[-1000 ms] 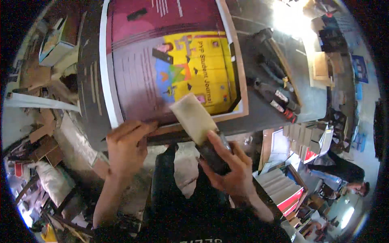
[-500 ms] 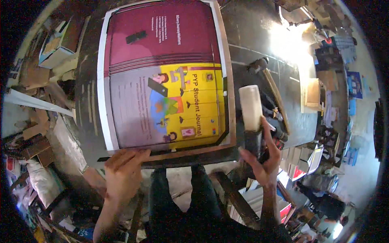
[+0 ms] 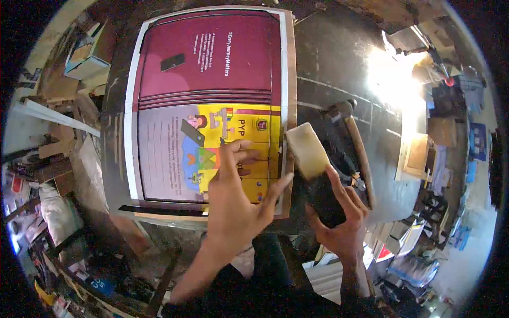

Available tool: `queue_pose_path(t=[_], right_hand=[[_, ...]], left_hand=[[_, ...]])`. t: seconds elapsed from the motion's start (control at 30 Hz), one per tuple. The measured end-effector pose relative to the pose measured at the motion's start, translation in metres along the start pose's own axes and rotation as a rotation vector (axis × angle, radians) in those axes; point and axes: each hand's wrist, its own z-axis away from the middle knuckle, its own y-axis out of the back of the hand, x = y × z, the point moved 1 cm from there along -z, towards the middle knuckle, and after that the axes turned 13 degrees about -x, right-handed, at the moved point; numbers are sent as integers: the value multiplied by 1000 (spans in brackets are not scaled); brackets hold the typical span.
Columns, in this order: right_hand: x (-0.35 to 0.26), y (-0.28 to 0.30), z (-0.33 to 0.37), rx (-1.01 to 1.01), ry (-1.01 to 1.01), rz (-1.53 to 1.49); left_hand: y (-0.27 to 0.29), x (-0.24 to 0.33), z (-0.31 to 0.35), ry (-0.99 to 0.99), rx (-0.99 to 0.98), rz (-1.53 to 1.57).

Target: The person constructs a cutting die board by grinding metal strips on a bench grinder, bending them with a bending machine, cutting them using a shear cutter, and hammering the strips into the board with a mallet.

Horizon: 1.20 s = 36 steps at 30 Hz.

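Note:
A large printed cover sheet [image 3: 212, 69], maroon at the far end and yellow and lilac with cartoon figures at the near end, lies on a pale board on the dark table. Over its near right part hovers my left hand [image 3: 236, 196], fingers spread, holding nothing; whether it touches the sheet I cannot tell. To the right, my right hand [image 3: 347, 217] has thumb and fingers on either side of a block [image 3: 307, 151] with a cream face and a black near side. The block is tilted beside the sheet's right border.
A hammer-like tool with a wooden handle [image 3: 360, 159] lies right of the block among dark tools. A bright lamp [image 3: 397, 69] shines at the far right. Stacked books or boards [image 3: 392, 238] stand below the table's right edge. A dark strip [image 3: 159, 210] lies along the near edge.
My left hand has left the sheet's near edge and moved right, over the yellow part. The block in my right hand has tilted left, toward the sheet.

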Motion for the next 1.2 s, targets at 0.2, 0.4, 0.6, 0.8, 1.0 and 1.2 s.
queue_pose_path(t=[0.2,0.4,0.6,0.8,1.0,1.2], right_hand=[[17,0,-2,406,335,70],[10,-4,-7,-272,166,-78],[28,16,6,344,80,-162],[115,51,-23,339,-193,116],[-3,51,-45,406,81,347],[-116,-21,-222,104,818,246]], left_hand=[[-11,9,5,36,5,60],[13,4,21,32,45,66],[98,-1,50,18,-380,-615],[101,-65,82,-219,-281,-796],[60,-72,82,-240,-164,-710],[68,-34,74,-178,-116,-586]])
